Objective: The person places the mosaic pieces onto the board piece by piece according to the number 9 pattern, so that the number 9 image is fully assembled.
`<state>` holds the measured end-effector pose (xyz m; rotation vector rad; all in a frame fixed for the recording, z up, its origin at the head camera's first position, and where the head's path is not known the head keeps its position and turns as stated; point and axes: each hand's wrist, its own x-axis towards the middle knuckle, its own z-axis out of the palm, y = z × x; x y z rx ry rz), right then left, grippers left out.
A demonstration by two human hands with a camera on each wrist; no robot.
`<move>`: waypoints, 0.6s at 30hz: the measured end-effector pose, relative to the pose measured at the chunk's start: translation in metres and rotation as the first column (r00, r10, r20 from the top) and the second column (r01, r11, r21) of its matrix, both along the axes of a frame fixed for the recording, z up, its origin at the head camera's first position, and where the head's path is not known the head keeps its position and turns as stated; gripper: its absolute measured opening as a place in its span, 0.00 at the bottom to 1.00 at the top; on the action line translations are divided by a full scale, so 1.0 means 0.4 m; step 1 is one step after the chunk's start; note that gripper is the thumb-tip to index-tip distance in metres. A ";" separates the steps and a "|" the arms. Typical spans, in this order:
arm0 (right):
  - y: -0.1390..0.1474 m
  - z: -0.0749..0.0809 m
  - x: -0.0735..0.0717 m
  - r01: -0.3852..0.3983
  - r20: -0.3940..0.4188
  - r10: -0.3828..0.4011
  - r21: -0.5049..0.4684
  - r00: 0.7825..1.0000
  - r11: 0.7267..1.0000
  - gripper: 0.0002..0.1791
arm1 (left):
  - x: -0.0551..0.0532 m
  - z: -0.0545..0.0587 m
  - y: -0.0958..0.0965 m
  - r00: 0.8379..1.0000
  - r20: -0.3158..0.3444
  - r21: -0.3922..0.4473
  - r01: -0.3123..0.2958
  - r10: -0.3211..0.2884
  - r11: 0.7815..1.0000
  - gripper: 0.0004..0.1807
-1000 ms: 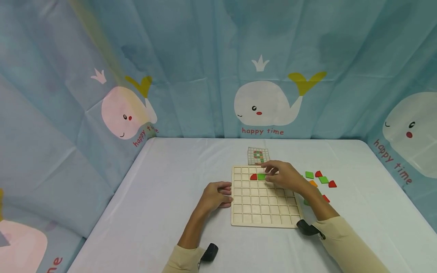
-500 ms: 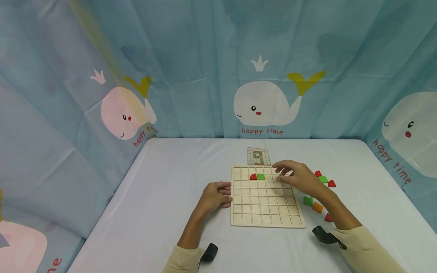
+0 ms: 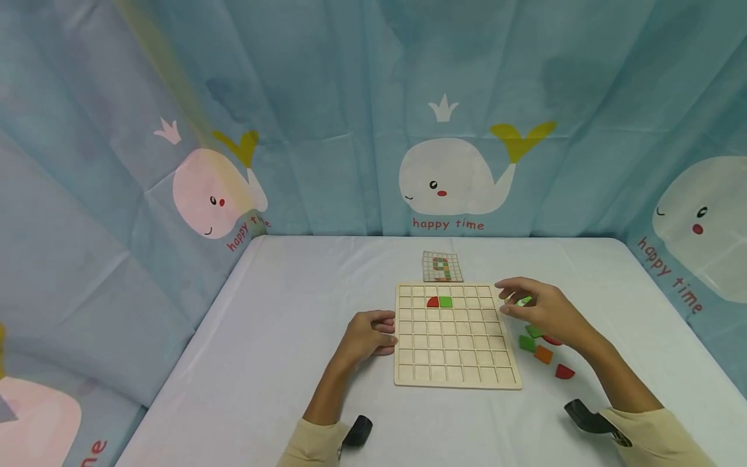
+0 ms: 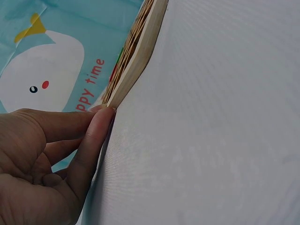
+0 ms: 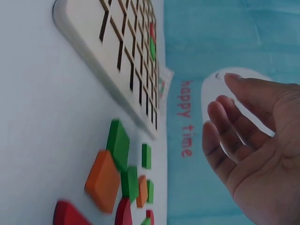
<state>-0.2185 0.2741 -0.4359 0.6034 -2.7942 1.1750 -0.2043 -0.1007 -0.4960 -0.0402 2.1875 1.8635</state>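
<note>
A pale wooden grid board (image 3: 455, 373) lies flat on the white table. In one upper row sit a red tile with a rounded corner (image 3: 433, 302) and, beside it, a green square tile (image 3: 446, 302). My left hand (image 3: 362, 336) touches the board's left edge with its fingertips; the left wrist view shows thumb and index finger converging at that edge. My right hand (image 3: 543, 310) hovers by the board's upper right corner, partly over loose tiles. Its fingers are loosely bent with nothing between them in the right wrist view.
Right of the board lie several loose tiles, among them a green tile (image 5: 119, 145), an orange tile (image 5: 103, 182) and a red tile (image 5: 69, 215). Behind the board lies a small pattern card (image 3: 442, 266). A blue whale-print curtain (image 3: 350, 181) hangs around the table.
My right hand has moved right, from over the green tile on the board to the loose tiles, uncovering the upper board. The left hand has stayed at the left edge.
</note>
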 end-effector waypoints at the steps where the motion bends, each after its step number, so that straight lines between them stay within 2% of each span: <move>1: 0.010 -0.002 0.001 0.009 -0.003 -0.009 0.004 1.000 1.000 0.21 | 0.000 0.000 0.000 1.000 0.002 0.001 -0.001 0.001 1.000 0.32; 12: 0.108 -0.027 0.026 0.112 0.016 -0.113 0.056 0.993 0.992 0.25 | -0.006 -0.009 0.000 1.000 -0.009 -0.016 -0.001 0.001 1.000 0.32; 18: 0.146 -0.044 0.044 0.122 0.085 -0.126 0.059 0.988 0.991 0.28 | -0.006 -0.009 0.000 1.000 -0.013 -0.016 0.001 -0.001 1.000 0.32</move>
